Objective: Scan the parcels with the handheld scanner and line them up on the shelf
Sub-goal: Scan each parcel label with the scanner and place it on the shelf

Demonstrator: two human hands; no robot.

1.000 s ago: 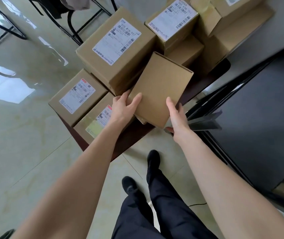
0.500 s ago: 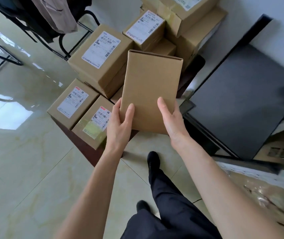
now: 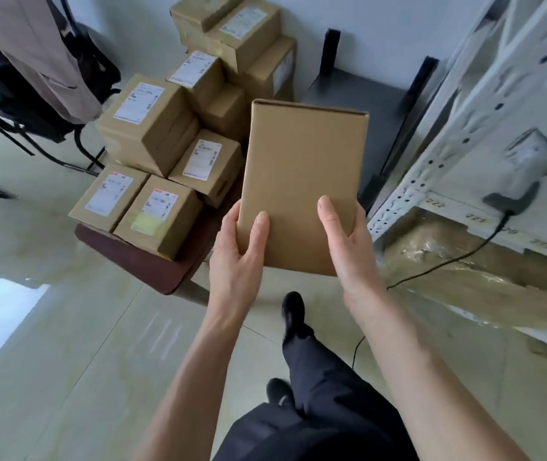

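Note:
I hold a flat brown cardboard parcel (image 3: 302, 181) upright in front of me, its plain side facing me. My left hand (image 3: 237, 257) grips its lower left edge, thumb on the front. Its lower right edge is gripped by my right hand (image 3: 348, 247), thumb likewise on the front. A pale handheld scanner (image 3: 528, 164) with a black cable lies on the white metal shelf (image 3: 458, 134) to the right. Several labelled brown parcels (image 3: 152, 128) are piled on a low dark table (image 3: 152, 264) to the left.
A chair (image 3: 32, 104) draped with a beige garment stands at the upper left. A dark board (image 3: 368, 124) lies behind the held parcel. Clear plastic wrap over cardboard (image 3: 478, 277) sits under the shelf. My dark-trousered legs and shoes (image 3: 293, 314) stand on glossy floor tiles.
The parcel has been lifted off the pile and turned upright, and my view has swung right, bringing the white shelf and the scanner into sight.

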